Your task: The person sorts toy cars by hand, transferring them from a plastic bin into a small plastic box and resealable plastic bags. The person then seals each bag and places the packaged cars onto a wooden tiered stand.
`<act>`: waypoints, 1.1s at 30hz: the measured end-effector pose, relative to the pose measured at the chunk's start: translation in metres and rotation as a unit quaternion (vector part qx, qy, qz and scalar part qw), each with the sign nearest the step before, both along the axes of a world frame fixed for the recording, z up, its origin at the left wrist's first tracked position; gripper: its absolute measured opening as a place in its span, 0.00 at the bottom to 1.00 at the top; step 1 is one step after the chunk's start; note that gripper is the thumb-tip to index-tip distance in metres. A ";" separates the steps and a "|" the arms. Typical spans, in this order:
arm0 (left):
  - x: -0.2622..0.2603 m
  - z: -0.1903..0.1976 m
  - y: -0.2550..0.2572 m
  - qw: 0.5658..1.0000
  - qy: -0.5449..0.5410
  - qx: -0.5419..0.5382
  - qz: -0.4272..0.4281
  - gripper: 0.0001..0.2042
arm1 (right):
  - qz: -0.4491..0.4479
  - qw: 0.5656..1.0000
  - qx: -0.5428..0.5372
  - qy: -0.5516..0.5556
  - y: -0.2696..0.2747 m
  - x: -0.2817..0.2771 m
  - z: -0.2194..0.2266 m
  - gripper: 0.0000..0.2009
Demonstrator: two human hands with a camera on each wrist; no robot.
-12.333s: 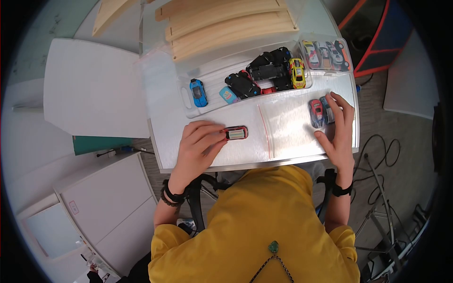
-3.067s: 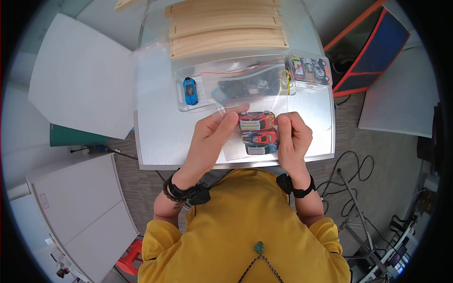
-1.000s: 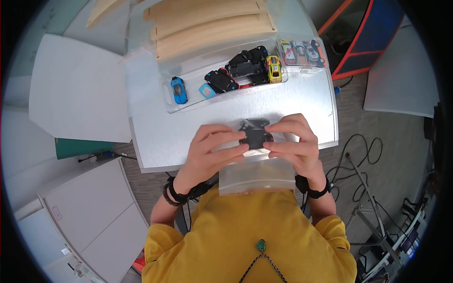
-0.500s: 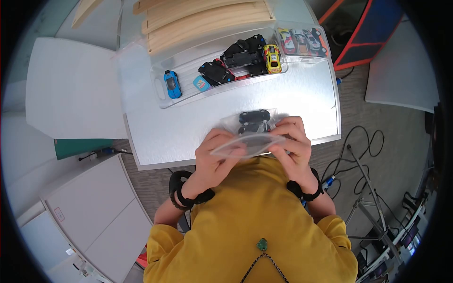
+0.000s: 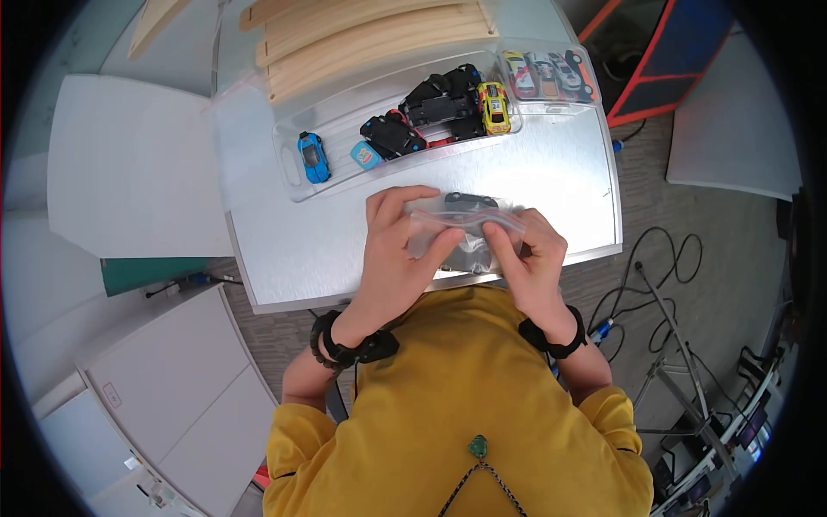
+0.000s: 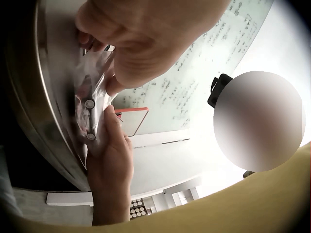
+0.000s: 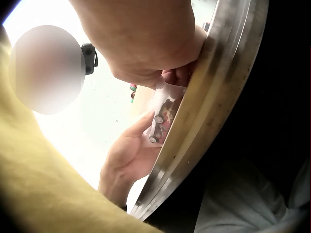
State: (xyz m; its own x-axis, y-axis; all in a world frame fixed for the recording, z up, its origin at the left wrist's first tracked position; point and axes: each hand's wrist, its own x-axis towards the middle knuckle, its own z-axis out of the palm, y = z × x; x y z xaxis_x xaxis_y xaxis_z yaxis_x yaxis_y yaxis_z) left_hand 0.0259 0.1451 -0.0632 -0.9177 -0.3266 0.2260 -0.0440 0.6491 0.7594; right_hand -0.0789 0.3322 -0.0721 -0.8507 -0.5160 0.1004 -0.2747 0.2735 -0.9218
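Near the table's front edge, both hands hold a clear zip bag (image 5: 466, 226) with a red line along its mouth. My left hand (image 5: 392, 254) pinches the left end of the mouth, thumb on the near side. At the other end, my right hand (image 5: 536, 263) grips the plastic with its thumb close to the left thumb. Through the film shows a dark toy car (image 5: 470, 200), its underside up. From the side, the right wrist view shows a toy car (image 7: 163, 120) with pale wheels inside the bag; the left wrist view has the bag (image 6: 93, 73) between both hands.
Behind the hands stands a clear plastic tray (image 5: 289, 177) with a blue toy car (image 5: 314, 158), a yellow one (image 5: 494, 109) and several overturned black ones. A clear case (image 5: 551, 73) of toy cars is at its right. Wooden slats (image 5: 370, 43) lie at the back.
The bag was filled with toy cars, then turned over. Half a second ago its mouth gaped toward the body; now it is drawn flat and raised between both hands' fingers.
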 end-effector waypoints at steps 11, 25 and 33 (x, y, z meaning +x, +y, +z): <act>0.000 0.006 0.012 0.964 0.030 0.264 0.027 0.08 | 0.002 0.990 -0.118 -0.071 -0.001 -0.013 0.006 0.08; 0.003 0.030 -0.001 0.965 0.038 0.254 -0.050 0.09 | 0.126 0.950 -0.163 -0.237 0.010 -0.016 0.039 0.09; 0.003 0.036 -0.003 0.969 0.075 0.224 -0.071 0.08 | 0.160 0.957 -0.192 -0.148 0.005 -0.016 0.043 0.10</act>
State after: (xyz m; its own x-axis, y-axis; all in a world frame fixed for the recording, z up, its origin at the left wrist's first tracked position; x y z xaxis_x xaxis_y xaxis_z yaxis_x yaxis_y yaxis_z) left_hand 0.0288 0.1420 -0.0268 -0.9285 -0.2963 0.2239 0.1530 0.2441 0.9576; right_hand -0.0947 0.3368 -0.0294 -0.6752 -0.7287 0.1145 0.0002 -0.1553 -0.9879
